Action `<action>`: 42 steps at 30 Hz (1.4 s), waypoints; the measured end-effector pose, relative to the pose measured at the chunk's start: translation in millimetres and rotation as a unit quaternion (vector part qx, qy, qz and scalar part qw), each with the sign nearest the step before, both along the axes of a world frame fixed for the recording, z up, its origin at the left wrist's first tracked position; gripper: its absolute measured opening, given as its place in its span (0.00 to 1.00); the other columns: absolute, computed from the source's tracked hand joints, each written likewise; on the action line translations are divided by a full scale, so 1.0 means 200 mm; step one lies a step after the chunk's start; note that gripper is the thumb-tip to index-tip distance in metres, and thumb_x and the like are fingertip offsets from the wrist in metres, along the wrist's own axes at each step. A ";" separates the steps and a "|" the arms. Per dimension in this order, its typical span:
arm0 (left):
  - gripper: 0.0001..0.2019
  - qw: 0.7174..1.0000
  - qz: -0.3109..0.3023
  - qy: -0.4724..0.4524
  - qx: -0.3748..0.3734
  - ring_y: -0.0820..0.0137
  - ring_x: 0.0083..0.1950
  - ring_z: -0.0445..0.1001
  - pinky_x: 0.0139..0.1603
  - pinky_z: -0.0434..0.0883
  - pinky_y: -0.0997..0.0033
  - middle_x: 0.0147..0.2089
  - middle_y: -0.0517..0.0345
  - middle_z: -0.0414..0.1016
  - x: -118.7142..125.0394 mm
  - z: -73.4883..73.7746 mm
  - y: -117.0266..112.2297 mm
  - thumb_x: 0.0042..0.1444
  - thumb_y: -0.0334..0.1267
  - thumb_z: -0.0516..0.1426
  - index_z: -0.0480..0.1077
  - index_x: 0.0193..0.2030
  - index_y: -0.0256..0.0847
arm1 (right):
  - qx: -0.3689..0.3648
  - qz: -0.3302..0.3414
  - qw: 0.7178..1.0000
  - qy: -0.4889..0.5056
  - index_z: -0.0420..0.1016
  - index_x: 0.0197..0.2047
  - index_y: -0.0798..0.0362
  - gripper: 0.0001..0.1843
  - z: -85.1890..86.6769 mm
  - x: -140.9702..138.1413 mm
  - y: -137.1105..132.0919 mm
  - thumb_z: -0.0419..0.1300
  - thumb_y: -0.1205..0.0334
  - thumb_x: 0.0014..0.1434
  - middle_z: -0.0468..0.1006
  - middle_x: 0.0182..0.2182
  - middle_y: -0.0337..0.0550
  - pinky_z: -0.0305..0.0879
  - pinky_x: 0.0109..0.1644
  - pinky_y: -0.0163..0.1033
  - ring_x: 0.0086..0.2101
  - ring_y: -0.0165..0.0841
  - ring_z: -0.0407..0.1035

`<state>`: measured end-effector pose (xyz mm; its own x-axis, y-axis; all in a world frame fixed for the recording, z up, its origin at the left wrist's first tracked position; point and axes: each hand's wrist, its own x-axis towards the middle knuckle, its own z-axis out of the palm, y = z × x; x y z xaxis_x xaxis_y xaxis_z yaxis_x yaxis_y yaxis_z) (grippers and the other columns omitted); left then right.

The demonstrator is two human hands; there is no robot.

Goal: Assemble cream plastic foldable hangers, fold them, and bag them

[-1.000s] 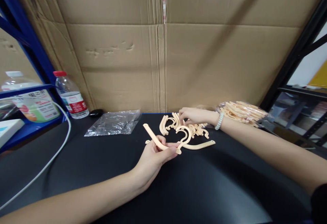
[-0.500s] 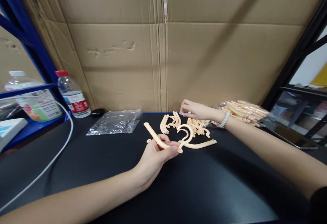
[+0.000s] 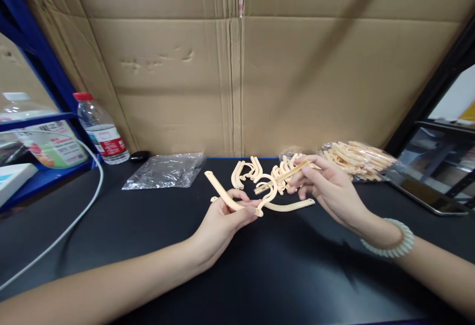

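My left hand point(image 3: 232, 216) is closed around a cream plastic folding hanger piece point(image 3: 218, 188), whose curved arm points up and left. A hook point(image 3: 272, 186) rises at the right end of that piece, beside my fingertips. My right hand point(image 3: 330, 186) pinches a hanger arm point(image 3: 284, 177), a long narrow strip whose free end reaches left to just behind the hook. Another curved hanger arm point(image 3: 291, 207) lies on the black table below it, partly hidden behind the left hand's piece. Some of my right fingers cover part of the loose pile behind.
Behind my hands lie a small group of hanger parts point(image 3: 238, 174) and a pile of hooks point(image 3: 279, 172). A full plastic bag of parts point(image 3: 358, 159) stands back right, near a dark tablet-like panel point(image 3: 426, 194). A clear bag point(image 3: 163, 170), water bottle point(image 3: 102, 129) and white cable point(image 3: 79, 221) are left.
My right hand has come back from the pile toward me and now holds a hanger arm near the left hand's piece. My left hand keeps its hold; the view has tilted slightly down.
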<state>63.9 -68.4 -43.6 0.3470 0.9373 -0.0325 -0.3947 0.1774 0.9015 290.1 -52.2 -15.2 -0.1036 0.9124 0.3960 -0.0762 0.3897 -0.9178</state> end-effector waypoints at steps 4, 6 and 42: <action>0.12 1.000 0.008 0.010 0.003 0.72 0.42 0.78 0.49 0.72 0.73 0.39 0.52 0.82 0.00 0.00 0.00 0.48 0.29 0.68 0.69 0.35 0.37 | -0.076 0.052 0.990 0.106 0.70 0.45 0.51 0.13 -0.01 -0.02 -0.01 0.63 0.58 0.57 0.80 0.39 0.47 0.69 0.29 0.34 0.36 0.35 0.76; 0.13 1.000 0.018 0.010 -0.013 0.72 0.42 0.78 0.49 0.73 0.73 0.38 0.53 0.81 0.00 0.00 0.00 0.46 0.29 0.69 0.72 0.37 0.36 | -0.109 0.071 0.982 0.139 0.71 0.43 0.52 0.11 -0.03 -0.03 -0.02 0.61 0.57 0.58 0.79 0.38 0.47 0.67 0.28 0.34 0.34 0.33 0.74; 0.05 0.979 0.003 0.148 0.142 0.65 0.33 0.75 0.39 0.72 0.69 0.28 0.56 0.77 0.01 0.00 -0.02 0.43 0.32 0.70 0.78 0.25 0.39 | -0.104 0.158 0.981 -0.047 0.79 0.32 0.53 0.04 -0.20 -0.15 -0.10 0.69 0.64 0.50 0.80 0.28 0.41 0.75 0.37 0.39 0.28 0.31 0.75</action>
